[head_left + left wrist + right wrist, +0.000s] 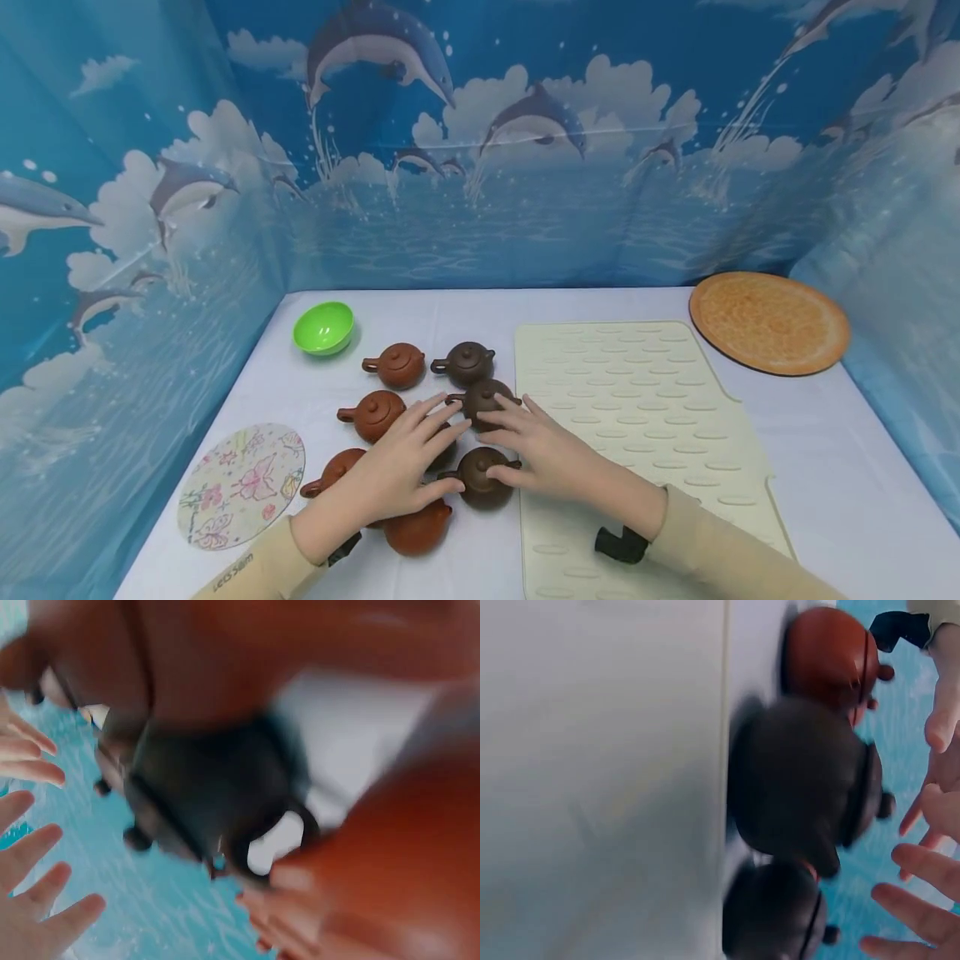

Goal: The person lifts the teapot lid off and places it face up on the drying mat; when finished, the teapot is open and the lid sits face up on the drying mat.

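Both hands are held over a cluster of small clay teapots, with fingers spread and nothing in them. My left hand [408, 458] is above a mostly covered dark teapot [447, 450] and a reddish-brown teapot [416, 531]. Beside it, my right hand [536, 446] is over the right edge of the dark brown teapots, nearest to one in front [483, 479] and one behind it [489, 400]. In the right wrist view, a gap shows between the right fingers [915, 911] and the dark teapot [795, 776]. More reddish-brown teapots [377, 415] stand to the left.
A cream ribbed mat [637, 400] lies right of the teapots. At the back right is a round tan board [768, 323]. A green bowl [324, 328] stands at the back left, and an oval patterned mat [243, 487] lies at the left. A dolphin-print curtain [480, 208] encloses the table.
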Available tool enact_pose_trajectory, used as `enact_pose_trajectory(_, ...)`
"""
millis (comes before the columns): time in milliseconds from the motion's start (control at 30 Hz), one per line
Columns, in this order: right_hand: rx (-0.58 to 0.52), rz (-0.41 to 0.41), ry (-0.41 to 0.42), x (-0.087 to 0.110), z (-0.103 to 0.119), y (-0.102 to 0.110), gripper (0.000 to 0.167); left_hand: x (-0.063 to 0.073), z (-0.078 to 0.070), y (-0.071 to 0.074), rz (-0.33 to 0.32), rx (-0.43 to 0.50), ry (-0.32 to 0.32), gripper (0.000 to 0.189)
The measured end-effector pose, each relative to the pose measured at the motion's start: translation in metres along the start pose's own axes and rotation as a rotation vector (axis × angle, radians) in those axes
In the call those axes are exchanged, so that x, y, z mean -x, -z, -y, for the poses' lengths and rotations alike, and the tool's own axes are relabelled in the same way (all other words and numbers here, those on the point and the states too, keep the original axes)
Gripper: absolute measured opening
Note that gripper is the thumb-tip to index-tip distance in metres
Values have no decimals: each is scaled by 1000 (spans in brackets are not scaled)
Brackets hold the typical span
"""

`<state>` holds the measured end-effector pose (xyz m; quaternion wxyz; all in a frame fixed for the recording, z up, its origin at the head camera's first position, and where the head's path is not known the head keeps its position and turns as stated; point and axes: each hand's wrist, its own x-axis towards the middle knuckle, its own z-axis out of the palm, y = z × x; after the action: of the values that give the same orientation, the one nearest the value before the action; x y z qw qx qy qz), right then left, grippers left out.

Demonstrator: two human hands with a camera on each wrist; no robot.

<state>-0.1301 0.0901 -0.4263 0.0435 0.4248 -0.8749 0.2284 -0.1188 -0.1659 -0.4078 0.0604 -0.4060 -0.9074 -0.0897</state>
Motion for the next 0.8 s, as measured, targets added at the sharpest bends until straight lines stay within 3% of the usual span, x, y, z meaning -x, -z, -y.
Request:
enact_pose_trajectory(100,-1,-24,51,1,3,-10,34,4,-5,-8,32,25,4,66)
enact_pose_trajectory(200,-31,-42,39,1,6,-17,25,6,-8,-13,45,55,17,65)
enact_pose_trajectory(333,-96,-32,-47,0,9,-20,15,2,-11,-17,63,91,49,62)
enact_pose_trajectory(500,-187,-19,-129,1,9,-14,15,-9,-15,-23,116,137,90,60)
enact_pose_trajectory(633,-359,-12,-232,7,3,-2,12,-14,-19,-28,151,161,112,59)
enact_pose_trajectory(800,-671,-15,-445,22,-19,15,15,-19,-24,-29,149,113,95,57)
